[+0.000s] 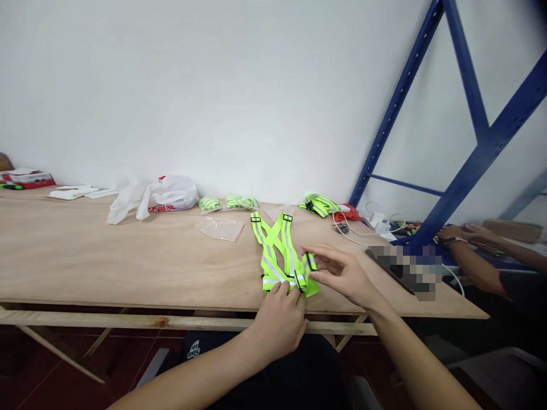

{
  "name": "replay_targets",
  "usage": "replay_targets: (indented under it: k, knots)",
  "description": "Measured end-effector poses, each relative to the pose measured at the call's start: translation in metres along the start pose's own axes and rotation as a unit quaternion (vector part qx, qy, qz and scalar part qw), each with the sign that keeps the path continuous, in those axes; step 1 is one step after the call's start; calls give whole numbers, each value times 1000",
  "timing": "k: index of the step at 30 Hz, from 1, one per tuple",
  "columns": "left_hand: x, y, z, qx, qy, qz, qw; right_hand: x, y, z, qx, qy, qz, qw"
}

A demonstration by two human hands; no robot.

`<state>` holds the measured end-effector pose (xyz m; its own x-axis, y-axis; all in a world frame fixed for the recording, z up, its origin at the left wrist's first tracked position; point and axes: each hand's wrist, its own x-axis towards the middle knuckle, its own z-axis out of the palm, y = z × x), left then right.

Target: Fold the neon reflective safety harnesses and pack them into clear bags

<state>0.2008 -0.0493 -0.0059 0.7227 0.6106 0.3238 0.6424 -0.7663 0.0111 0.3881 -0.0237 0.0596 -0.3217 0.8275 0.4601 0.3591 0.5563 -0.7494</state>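
A neon yellow reflective strap vest lies on the plywood table, its straps crossed and its near end at the table's front edge. My left hand presses the near end of the vest with its fingertips. My right hand pinches a folded end of the strap at the vest's right side, fingers spread above it.
Folded neon vests and rolled ones lie by the wall. A clear plastic bag and a white bag sit further left. Another person's arms work at the right beside a blue rack; cables lie there.
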Motion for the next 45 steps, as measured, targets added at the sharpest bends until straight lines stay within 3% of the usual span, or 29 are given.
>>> replay_targets:
  k: [5,8,11,13,16,19,21,24,27,31,36,40,45]
  knots:
    - [-2,-5,4,-5,-6,6,1000,29,1,49,12,-94,-31,995]
    - [-5,-6,5,-6,-17,12,1000,38,15,72,57,-128,20,990]
    - [-9,-8,4,-3,-20,19,1000,43,28,84,106,-153,92,978]
    - [-13,-13,1,-19,-15,38,999,45,34,88,109,-156,105,976]
    - [-23,-29,-5,-91,-1,116,989,46,38,90,71,-159,107,979]
    - [-34,-46,-13,-169,50,177,968,44,40,91,25,-171,82,982]
    - [-40,-55,-17,-198,115,172,958,43,41,91,5,-177,45,983]
    - [-43,-64,-19,-216,219,110,945,44,39,90,18,-213,-10,977]
    - [-42,-70,-15,-231,243,30,942,45,37,89,45,-254,-44,965]
    - [-40,-78,-5,-217,181,-35,959,44,43,89,73,-195,-19,978]
    - [-42,-80,2,-183,155,-42,970,33,45,92,80,-76,-18,994]
    - [-41,-75,4,-102,125,-44,986,11,40,90,-59,-12,-67,996]
    - [-40,-72,7,-45,111,-55,991,-27,47,83,-292,-2,-140,946]
